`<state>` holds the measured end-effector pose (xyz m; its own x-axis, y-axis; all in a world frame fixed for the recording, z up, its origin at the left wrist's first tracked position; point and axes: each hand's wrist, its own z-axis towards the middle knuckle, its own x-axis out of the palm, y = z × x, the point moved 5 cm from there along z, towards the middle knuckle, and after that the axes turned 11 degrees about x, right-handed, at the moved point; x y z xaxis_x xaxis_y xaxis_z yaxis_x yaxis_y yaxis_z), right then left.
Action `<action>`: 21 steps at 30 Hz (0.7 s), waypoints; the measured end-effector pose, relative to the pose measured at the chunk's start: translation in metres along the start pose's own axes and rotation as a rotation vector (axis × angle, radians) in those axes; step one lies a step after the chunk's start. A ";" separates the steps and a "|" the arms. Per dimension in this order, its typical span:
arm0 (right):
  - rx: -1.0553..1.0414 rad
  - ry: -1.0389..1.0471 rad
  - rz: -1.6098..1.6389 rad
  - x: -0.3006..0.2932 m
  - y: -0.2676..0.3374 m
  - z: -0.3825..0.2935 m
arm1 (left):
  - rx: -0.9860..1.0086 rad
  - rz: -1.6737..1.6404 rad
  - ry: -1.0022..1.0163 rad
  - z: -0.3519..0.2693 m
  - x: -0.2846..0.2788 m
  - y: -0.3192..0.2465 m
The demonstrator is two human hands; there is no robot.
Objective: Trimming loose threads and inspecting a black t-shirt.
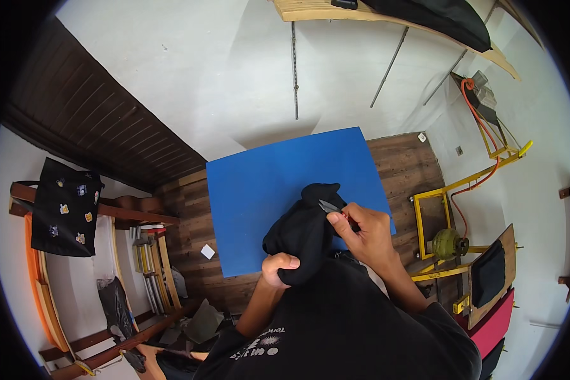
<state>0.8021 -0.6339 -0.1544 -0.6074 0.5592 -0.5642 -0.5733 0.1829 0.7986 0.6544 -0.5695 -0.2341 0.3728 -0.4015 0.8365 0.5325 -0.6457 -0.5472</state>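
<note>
A bunched piece of black fabric (297,232) is held up over the near part of a blue table (270,185). My left hand (278,270) grips its lower end, with the thumb on top. In my right hand (365,232) is a small cutting tool (330,207) with pointed metal blades and a red handle, possibly thread snips; the fingers cover most of the handle. Its blades lie against the upper right part of the fabric, tips pointing up and left. How far the blades are parted is too small to tell.
Left of the table stands a wooden rack with a black tote bag (66,206) hung on it. A white square (208,251) lies on the wooden floor. To the right are a yellow metal frame (422,228), a green gas cylinder (449,243) and an orange hose (484,123).
</note>
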 end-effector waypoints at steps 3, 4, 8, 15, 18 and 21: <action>0.041 0.010 0.037 -0.001 0.000 0.002 | 0.007 0.003 -0.004 0.001 0.001 0.000; 0.074 0.012 0.058 -0.002 0.000 0.003 | 0.020 -0.027 0.004 0.003 0.005 -0.002; 0.254 0.043 0.359 0.001 -0.022 0.004 | 0.045 -0.071 0.035 0.006 0.007 -0.004; 0.294 0.074 0.530 -0.004 -0.015 0.007 | -0.020 -0.116 0.030 0.000 -0.008 -0.002; 0.336 0.115 0.515 0.000 -0.017 0.005 | -0.006 -0.170 0.027 0.002 -0.012 -0.002; 0.264 0.163 0.494 0.003 -0.015 0.003 | -0.001 -0.212 0.060 0.002 -0.012 -0.004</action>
<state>0.8100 -0.6325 -0.1677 -0.8568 0.5015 -0.1202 -0.0571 0.1393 0.9886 0.6494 -0.5606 -0.2424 0.2072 -0.2945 0.9329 0.5932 -0.7204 -0.3592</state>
